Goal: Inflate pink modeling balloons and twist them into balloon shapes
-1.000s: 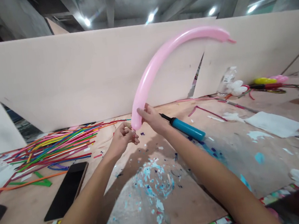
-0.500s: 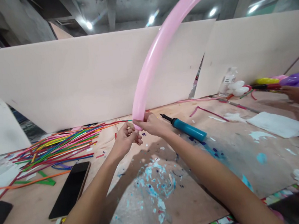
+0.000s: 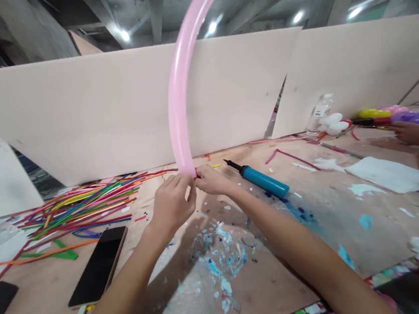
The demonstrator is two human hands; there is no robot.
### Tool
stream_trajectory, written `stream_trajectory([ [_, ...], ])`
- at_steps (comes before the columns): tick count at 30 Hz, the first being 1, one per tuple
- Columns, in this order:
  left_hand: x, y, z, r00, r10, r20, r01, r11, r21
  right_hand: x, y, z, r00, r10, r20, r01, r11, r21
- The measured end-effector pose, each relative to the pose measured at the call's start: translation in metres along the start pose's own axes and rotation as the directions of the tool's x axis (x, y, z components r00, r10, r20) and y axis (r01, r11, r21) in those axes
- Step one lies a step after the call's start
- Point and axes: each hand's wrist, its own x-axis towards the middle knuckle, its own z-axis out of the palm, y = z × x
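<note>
A long inflated pink balloon (image 3: 178, 90) stands almost upright and curves out of the top of the view. Its lower end is pinched between my left hand (image 3: 171, 204) and my right hand (image 3: 209, 181), which meet fingertip to fingertip just above the table. Both hands are closed on the balloon's neck, which their fingers hide. A blue hand pump (image 3: 263, 180) lies on the table just right of my right hand.
Several uninflated coloured balloons (image 3: 75, 205) lie spread at the left. A black phone (image 3: 99, 265) lies near the front left. Another person's hand (image 3: 417, 134) holds a purple balloon (image 3: 413, 117) at the right. A white paper sheet (image 3: 387, 174) lies nearby. Pale boards (image 3: 75, 111) wall off the back.
The pink balloon has swung up from a low arc to the right into a near-upright stand. My hands have closed together on its lower end.
</note>
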Motion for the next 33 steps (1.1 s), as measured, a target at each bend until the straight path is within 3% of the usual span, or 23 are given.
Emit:
stream_trajectory([
  [2,0.001,0.009,0.0,0.973,0.231,0.023,-0.232,0.97,0.068,-0.003,0.003,0.004,0.999,-0.005,-0.046,0.005,1.0,-0.004],
  [4,0.001,0.013,0.004,0.934,0.344,0.095,-0.352,0.93,0.103,-0.006,0.006,0.01,0.998,-0.017,-0.068,0.014,0.999,-0.044],
  [8,0.0,-0.003,0.012,0.957,0.22,0.189,-0.258,0.944,0.206,-0.01,0.003,0.018,0.996,-0.042,0.084,0.061,0.967,-0.248],
  [11,0.0,-0.02,0.013,0.962,0.137,0.236,-0.196,0.949,0.248,-0.008,-0.006,0.012,0.974,-0.029,0.223,0.103,0.939,-0.328],
  [15,0.0,-0.031,0.015,0.965,0.098,0.244,-0.167,0.945,0.282,-0.007,-0.015,0.002,0.948,-0.012,0.319,0.156,0.889,-0.431],
  [19,0.0,-0.034,0.014,0.957,0.071,0.282,-0.155,0.945,0.287,-0.008,-0.015,0.0,0.934,-0.029,0.356,0.21,0.85,-0.484],
  [25,0.0,-0.035,-0.002,0.937,0.1,0.335,-0.228,0.901,0.37,-0.01,-0.013,0.003,0.932,-0.029,0.36,0.238,0.799,-0.552],
  [33,-0.001,-0.03,-0.002,0.946,0.064,0.317,-0.19,0.902,0.387,-0.011,-0.013,0.003,0.936,-0.05,0.349,0.255,0.78,-0.571],
])
